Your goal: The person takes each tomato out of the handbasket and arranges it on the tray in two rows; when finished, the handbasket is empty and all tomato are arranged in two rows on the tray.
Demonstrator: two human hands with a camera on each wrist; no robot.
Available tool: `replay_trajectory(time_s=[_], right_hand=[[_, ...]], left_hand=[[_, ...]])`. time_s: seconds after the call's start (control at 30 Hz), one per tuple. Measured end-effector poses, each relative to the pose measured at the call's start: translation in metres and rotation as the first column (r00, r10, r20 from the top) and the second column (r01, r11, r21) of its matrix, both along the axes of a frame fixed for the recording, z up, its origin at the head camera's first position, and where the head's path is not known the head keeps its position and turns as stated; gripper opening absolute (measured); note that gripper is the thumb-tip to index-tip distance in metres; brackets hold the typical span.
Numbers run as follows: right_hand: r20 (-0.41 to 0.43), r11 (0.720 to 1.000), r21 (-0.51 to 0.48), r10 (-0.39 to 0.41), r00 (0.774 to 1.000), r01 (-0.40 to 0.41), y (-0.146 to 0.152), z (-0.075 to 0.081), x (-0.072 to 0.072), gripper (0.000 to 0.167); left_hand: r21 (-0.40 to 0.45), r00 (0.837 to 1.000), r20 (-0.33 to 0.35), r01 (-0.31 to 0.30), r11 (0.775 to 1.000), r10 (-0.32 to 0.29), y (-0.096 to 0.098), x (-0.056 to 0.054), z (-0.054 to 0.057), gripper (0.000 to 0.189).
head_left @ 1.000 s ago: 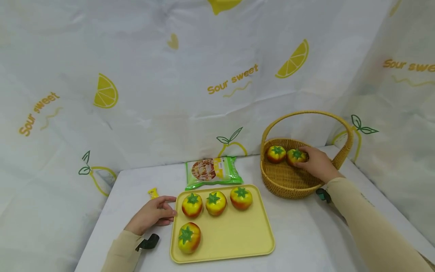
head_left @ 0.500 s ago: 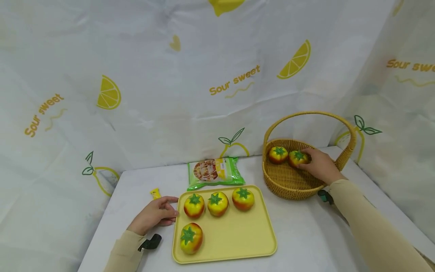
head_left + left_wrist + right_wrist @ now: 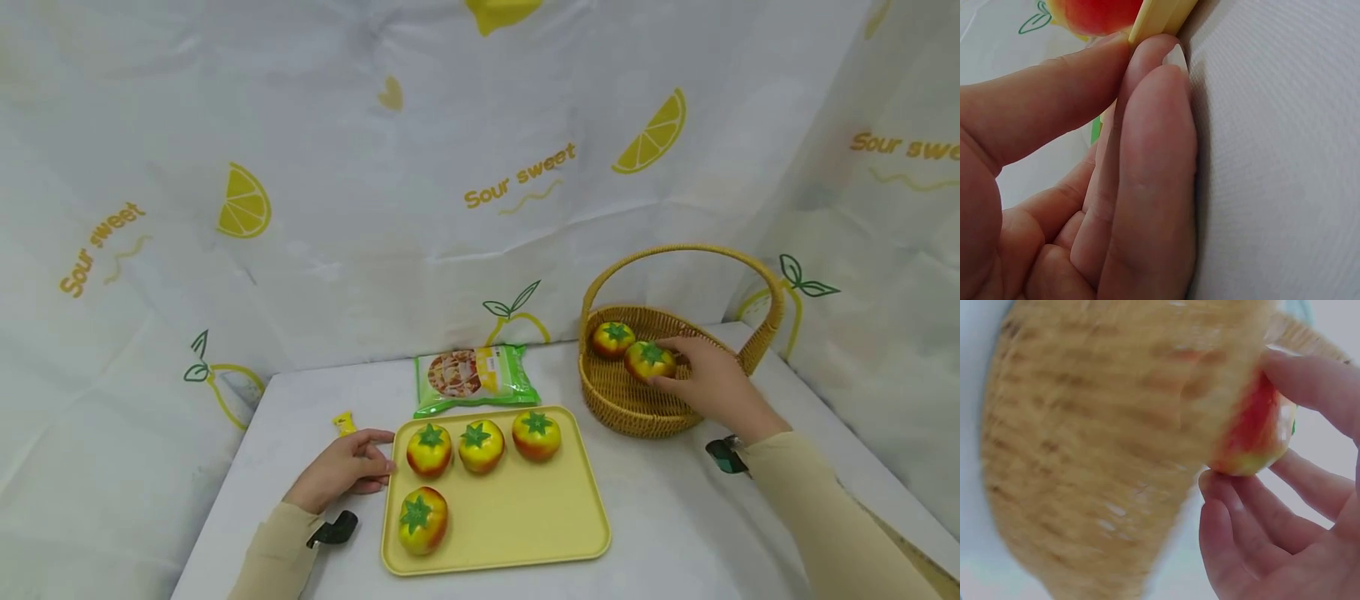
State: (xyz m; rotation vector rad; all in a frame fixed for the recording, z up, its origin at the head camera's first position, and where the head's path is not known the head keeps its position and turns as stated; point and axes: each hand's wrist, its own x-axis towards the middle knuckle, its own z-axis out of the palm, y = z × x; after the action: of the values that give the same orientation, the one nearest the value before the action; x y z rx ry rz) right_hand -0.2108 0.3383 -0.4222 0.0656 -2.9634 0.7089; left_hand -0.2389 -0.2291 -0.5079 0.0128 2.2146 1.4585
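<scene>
My right hand (image 3: 716,385) holds a yellow-red toy persimmon (image 3: 647,362) with a green star-shaped top between thumb and fingers, inside the wicker basket (image 3: 637,415). In the right wrist view, the basket's wall blurs across part of the held persimmon (image 3: 1254,437). Another persimmon (image 3: 612,340) sits behind it, at the basket's back left. At the left, my left hand (image 3: 337,468) pinches the edge of the yellow tray (image 3: 517,521); the left wrist view shows thumb and fingertips (image 3: 1154,94) meeting at the tray's rim. Several persimmons (image 3: 481,447) stand on this tray, mostly along its back.
A green food packet (image 3: 472,379) lies behind the tray against the cloth backdrop. Near the left hand is a small yellow wrapped piece (image 3: 344,423). The basket's tall arched handle (image 3: 682,248) rises over its opening, and the white table (image 3: 660,508) extends between tray and basket.
The right hand has drawn the persimmon slightly up and toward the front left within the basket. The left hand stays at the tray's edge. The view has shifted slightly.
</scene>
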Motion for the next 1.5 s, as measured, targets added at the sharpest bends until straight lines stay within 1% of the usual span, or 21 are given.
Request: replay_trajectory(time_s=[0.13, 0.27, 0.37, 0.43, 0.53, 0.67, 0.8, 0.93, 1.03, 1.13, 1.23, 1.5], right_hand=[[-0.032, 0.999, -0.015, 0.036, 0.999, -0.036, -0.026, 0.010, 0.015, 0.068], [-0.078, 0.993, -0.044, 0.102, 0.992, -0.106, -0.054, 0.015, 0.029, 0.065], [-0.125, 0.984, -0.057, 0.160, 0.979, -0.168, -0.074, 0.014, 0.041, 0.061], [-0.154, 0.976, -0.048, 0.202, 0.967, -0.211, -0.088, 0.012, 0.047, 0.059], [-0.166, 0.959, -0.040, 0.269, 0.949, -0.279, -0.110, 0.008, 0.054, 0.057], [-0.141, 0.933, -0.060, 0.345, 0.928, -0.355, -0.139, 0.000, 0.061, 0.058], [-0.115, 0.908, -0.067, 0.404, 0.907, -0.413, -0.163, -0.008, 0.068, 0.060], [-0.088, 0.878, -0.075, 0.466, 0.880, -0.472, -0.180, -0.016, 0.071, 0.059], [-0.053, 0.863, -0.097, 0.492, 0.869, -0.495, -0.190, -0.021, 0.074, 0.058], [-0.026, 0.855, -0.106, 0.508, 0.861, -0.508, -0.196, -0.025, 0.076, 0.059], [0.000, 0.852, -0.107, 0.516, 0.857, -0.513, -0.200, -0.029, 0.078, 0.058], [0.053, 0.838, -0.119, 0.541, 0.839, -0.533, -0.204, -0.036, 0.079, 0.055]], left_hand=[[0.004, 1.000, -0.005, 0.003, 1.000, -0.003, -0.001, -0.001, -0.001, 0.061], [0.000, 1.000, -0.001, 0.000, 1.000, 0.000, -0.002, -0.002, -0.002, 0.061], [-0.008, 1.000, -0.005, 0.007, 1.000, -0.007, 0.000, -0.004, -0.001, 0.062], [-0.011, 1.000, -0.010, 0.013, 1.000, -0.013, 0.002, -0.005, 0.000, 0.062], [-0.020, 1.000, -0.013, 0.015, 1.000, -0.016, 0.004, -0.006, 0.002, 0.062], [-0.027, 1.000, -0.010, 0.016, 1.000, -0.016, 0.004, -0.005, 0.004, 0.061], [-0.028, 1.000, -0.010, 0.024, 0.999, -0.024, 0.003, -0.005, 0.004, 0.061], [-0.027, 1.000, -0.010, 0.017, 0.999, -0.018, 0.003, -0.005, 0.003, 0.060], [-0.031, 1.000, -0.010, 0.011, 0.999, -0.011, 0.003, -0.005, 0.003, 0.059], [-0.031, 1.000, -0.012, 0.009, 0.999, -0.010, 0.003, -0.004, 0.004, 0.060], [-0.025, 1.000, -0.011, 0.009, 1.000, -0.009, 0.003, -0.002, 0.005, 0.061], [-0.020, 1.000, -0.009, -0.002, 1.000, 0.002, 0.000, 0.000, 0.003, 0.062]])
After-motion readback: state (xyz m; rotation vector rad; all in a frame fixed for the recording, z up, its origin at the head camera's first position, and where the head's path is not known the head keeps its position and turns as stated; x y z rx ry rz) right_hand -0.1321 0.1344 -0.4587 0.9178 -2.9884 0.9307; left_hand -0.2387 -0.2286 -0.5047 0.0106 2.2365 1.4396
